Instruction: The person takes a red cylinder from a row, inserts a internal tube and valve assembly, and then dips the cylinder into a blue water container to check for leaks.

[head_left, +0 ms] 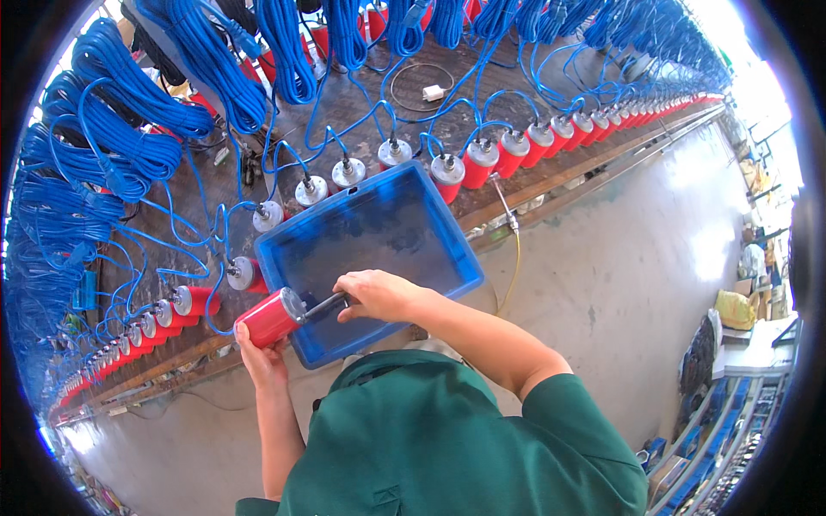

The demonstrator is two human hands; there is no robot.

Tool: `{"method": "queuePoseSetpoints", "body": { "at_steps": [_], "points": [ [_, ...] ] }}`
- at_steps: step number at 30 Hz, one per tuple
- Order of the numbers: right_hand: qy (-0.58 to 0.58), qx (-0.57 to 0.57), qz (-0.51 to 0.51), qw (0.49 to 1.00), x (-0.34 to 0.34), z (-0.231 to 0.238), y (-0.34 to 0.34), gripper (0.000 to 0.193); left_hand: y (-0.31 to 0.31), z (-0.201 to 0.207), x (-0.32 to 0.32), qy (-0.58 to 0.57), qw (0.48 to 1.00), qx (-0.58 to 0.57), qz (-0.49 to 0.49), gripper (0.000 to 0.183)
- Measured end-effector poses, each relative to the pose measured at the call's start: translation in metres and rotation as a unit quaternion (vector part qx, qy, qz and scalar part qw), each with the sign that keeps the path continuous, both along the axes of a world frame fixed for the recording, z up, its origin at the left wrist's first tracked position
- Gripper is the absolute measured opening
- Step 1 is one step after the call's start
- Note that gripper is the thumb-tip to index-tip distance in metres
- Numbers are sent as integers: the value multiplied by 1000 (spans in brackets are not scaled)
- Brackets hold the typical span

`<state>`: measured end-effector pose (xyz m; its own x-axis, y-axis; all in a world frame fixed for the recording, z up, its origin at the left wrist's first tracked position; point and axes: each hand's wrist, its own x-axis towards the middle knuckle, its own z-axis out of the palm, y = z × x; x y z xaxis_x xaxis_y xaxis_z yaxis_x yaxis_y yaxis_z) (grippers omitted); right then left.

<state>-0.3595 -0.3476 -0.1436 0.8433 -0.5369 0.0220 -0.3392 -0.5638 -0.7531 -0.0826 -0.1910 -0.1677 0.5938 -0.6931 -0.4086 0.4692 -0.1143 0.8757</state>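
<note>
My left hand (pixel 261 354) is closed round a red cylinder (pixel 267 318) with a silver end cap, held tilted over the left front edge of a blue plastic bin (pixel 460 245). The cap faces right. My right hand (pixel 379 297) grips the dark handle of a tool with a grey shaft (pixel 322 308), whose tip meets the cap. Its exact kind I cannot make out. Beneath both hands shows the bin's dark floor. A similar red cylinder (pixel 245 273) with a cable on its cap lies just beyond the held one.
Along the edge of the brown workbench (pixel 482 202) runs a long row of capped red cylinders (pixel 480 163), each with a blue cable. Coiled blue cables (pixel 142 77) hang at the back and left. A yellow hose (pixel 518 267) drops from a metal fitting (pixel 508 205) right of the bin.
</note>
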Motion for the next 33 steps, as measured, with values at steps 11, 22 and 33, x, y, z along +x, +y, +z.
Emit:
{"method": "queuePoseSetpoints", "body": {
  "at_steps": [11, 22, 33],
  "points": [
    [-15, -137, -509, 850, -185, -20, -104, 18, 0, 2, -1, 27, 1000, -11, 6, 65],
    [253, 32, -546, 798, -254, -81, -139, 29, 5, 4, 4, 36, 999, -11, -10, 62],
    [-285, 260, -364, 848, -156, 102, -26, 38, -1, 13, 1, 62, 998, -13, -12, 55]
  ]
}}
